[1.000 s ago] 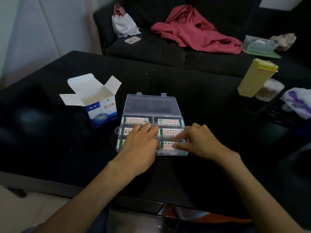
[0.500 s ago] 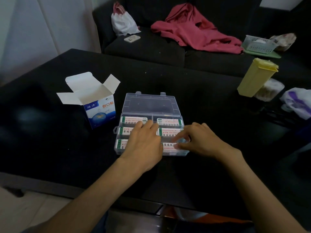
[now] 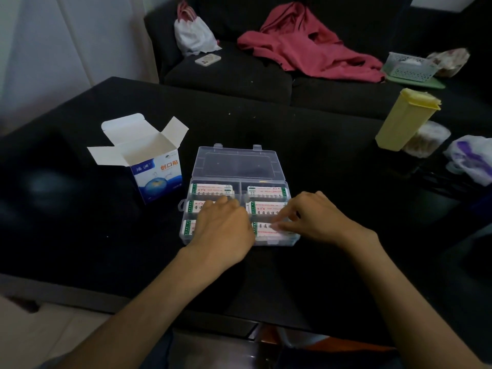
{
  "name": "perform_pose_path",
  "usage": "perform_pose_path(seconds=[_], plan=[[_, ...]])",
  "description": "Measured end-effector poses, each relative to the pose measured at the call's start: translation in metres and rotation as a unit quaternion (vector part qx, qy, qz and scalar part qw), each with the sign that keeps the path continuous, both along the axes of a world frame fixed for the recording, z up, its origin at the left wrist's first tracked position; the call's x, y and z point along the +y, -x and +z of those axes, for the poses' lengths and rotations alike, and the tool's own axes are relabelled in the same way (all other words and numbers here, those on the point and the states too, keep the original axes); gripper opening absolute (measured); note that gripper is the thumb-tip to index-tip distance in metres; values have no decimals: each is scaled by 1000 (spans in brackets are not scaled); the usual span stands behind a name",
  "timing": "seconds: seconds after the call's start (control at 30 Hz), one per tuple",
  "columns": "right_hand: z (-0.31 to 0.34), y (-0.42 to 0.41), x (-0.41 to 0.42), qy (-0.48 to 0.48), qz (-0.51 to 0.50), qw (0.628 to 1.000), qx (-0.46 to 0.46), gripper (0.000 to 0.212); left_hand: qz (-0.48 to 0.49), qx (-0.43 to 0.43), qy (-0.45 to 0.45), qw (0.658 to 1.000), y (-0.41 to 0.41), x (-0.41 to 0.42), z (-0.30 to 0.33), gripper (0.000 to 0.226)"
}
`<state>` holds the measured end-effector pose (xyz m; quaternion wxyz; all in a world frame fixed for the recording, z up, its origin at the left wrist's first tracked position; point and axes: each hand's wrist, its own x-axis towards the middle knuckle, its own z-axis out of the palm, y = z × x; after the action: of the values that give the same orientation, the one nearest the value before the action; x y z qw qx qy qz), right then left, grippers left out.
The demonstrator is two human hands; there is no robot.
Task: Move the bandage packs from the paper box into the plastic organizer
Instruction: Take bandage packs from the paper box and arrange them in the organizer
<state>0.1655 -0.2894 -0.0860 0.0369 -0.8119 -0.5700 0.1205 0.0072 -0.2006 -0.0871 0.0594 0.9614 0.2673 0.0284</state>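
Six compartments of the plastic organizer (image 3: pixel 277 166) look filled; left hand (image 3: pixel 223 230) rests flat, right hand (image 3: pixel 311 219) pinches the nearest bandage pack (image 3: pixel 262 227) — settling step, lid-closing likely next.

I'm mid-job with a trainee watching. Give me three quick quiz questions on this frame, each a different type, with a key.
1. True or false: the paper box stands with its top flaps open, to the left of the plastic organizer.
2. Multiple choice: where is the right hand? A) inside the paper box; B) fingertips on the bandage pack in the organizer's near right compartment; C) on the yellow container.
3. Fill in: the organizer's clear lid is ____, lying flat behind the compartments.

Key: 1 true. 2 B. 3 open. The left hand lies over the left compartments; whether it grips a pack is hidden.
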Motion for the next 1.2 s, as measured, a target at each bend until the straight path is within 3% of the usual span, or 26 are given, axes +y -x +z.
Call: perform_pose_path(seconds=[0.13, 0.3, 0.4, 0.73, 1.03, 1.2], plan=[[-4, 3, 2, -22, 10, 1000, -10, 18, 13, 3, -44, 999, -3, -5, 3, 23], [9, 3, 1, -60, -19, 997, 38, 11, 18, -4, 7, 1000, -3, -4, 4, 21], [30, -7, -8, -27, -53, 996, 67, 9, 24, -26, 15, 999, 0, -3, 4, 20], [12, 4, -8, 25, -64, 998, -8, 22, 3, -98, -21, 995, -7, -1, -2, 28], [11, 2, -12, 29, -39, 999, -24, 18, -35, -67, -14, 997, -8, 0, -6, 30], [12, -1, -14, 15, -40, 999, -20, 18, 4, -68, -32, 997, -8, -1, -4, 30]])
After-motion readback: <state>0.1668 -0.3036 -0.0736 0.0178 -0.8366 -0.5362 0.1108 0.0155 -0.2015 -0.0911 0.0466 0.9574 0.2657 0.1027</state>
